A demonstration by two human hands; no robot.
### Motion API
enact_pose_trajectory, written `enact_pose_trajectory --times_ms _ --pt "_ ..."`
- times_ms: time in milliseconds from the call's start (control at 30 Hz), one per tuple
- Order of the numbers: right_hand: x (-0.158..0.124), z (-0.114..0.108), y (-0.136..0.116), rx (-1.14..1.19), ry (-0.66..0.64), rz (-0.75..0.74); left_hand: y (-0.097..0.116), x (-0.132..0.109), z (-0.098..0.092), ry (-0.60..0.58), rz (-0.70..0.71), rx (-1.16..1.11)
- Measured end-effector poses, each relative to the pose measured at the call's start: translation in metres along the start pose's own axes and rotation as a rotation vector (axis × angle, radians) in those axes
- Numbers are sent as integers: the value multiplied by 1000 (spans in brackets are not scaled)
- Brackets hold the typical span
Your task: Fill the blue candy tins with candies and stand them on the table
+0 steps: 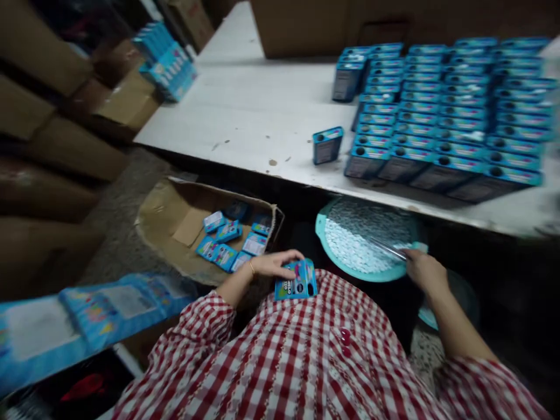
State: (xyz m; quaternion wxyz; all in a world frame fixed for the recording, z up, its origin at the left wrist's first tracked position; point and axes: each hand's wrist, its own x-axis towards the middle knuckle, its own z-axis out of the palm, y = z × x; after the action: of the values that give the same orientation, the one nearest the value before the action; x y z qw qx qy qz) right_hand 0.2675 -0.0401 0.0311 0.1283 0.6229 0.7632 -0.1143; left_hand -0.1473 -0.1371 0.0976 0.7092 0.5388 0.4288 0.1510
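My left hand [276, 265] is closed around a small blue printed box [295, 281], held low in front of my checked garment. On the right, my right hand [424, 269] grips the handle of a metal utensil [387, 248]. The utensil's far end reaches into small pale pieces that fill a turquoise basin [321, 230]; the end is hard to make out among them. Just beyond my left hand, several similar blue boxes [223, 255] lie loose in an open cardboard carton [160, 213].
A white table [245, 116] runs across the front. Upright blue boxes [441, 128] stand in packed rows at its right, with one single box [327, 146] apart. Blue display packs [168, 64] sit at the far left corner. Brown cartons [65, 146] pile up on the left.
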Motion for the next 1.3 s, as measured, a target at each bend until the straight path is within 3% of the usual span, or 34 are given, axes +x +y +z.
enact_pose_trajectory --times_ms 67,133,267,400,500,600,700,800,967,1133,1300 --pt "-3 -9 -1 -99 52 -8 5 21 20 -80 -46 237" --pt "-3 -13 0 -184 83 -26 11 29 32 -51 -46 419" --pt "10 3 -15 -95 61 -46 22 23 35 -85 -76 489" --pt "41 34 -62 333 1 94 14 21 24 -40 -137 254" --pt "60 50 -84 493 2 168 -4 26 14 70 -105 -131" --pt "64 55 -85 594 8 152 -14 34 8 149 -22 -491" --pt "61 51 -77 703 19 100 -11 51 7 220 19 -547" --pt "53 38 -69 778 43 66 -3 76 6 362 61 -451" --pt "32 -7 -44 953 147 -27 6 118 -3 559 173 31" --pt "11 -68 -29 816 162 -164 13 157 7 540 288 218" --pt "1 -115 -45 357 23 -158 20 180 23 494 348 363"
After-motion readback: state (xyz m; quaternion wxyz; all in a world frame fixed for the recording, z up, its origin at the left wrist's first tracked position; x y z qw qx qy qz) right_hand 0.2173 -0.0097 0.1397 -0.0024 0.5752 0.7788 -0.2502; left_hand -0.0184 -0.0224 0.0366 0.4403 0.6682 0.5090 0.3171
